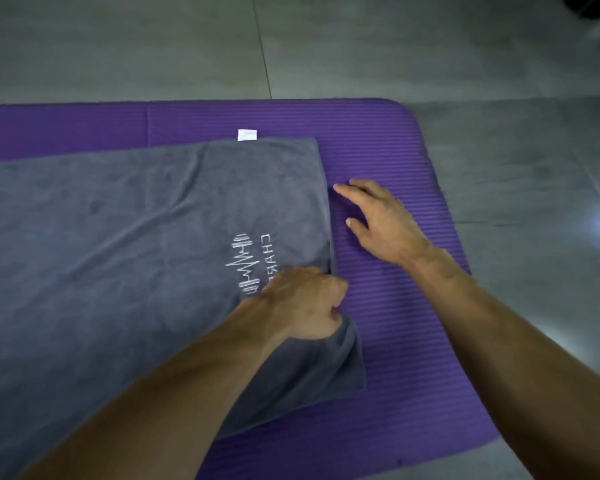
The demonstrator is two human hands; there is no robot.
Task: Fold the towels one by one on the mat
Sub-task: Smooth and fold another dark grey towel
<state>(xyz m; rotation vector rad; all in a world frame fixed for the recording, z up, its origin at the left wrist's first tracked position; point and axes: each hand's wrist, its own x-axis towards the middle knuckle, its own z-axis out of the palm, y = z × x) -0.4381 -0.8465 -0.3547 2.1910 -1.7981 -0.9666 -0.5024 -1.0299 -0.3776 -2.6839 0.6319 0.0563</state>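
A grey towel (118,244) lies spread over the purple mat (402,341), with white embroidered lettering near its right edge and a small white label (247,134) at its far edge. My left hand (305,299) grips the towel's right edge, its fingers curled into the cloth. Just right of the towel, my right hand (378,223) hovers over the bare mat with its fingers spread, the fingertips close to the towel's edge.
The mat lies on a grey tiled floor (361,46). Its rounded right end and near edge are in view. A dark object (593,5) sits at the top right corner.
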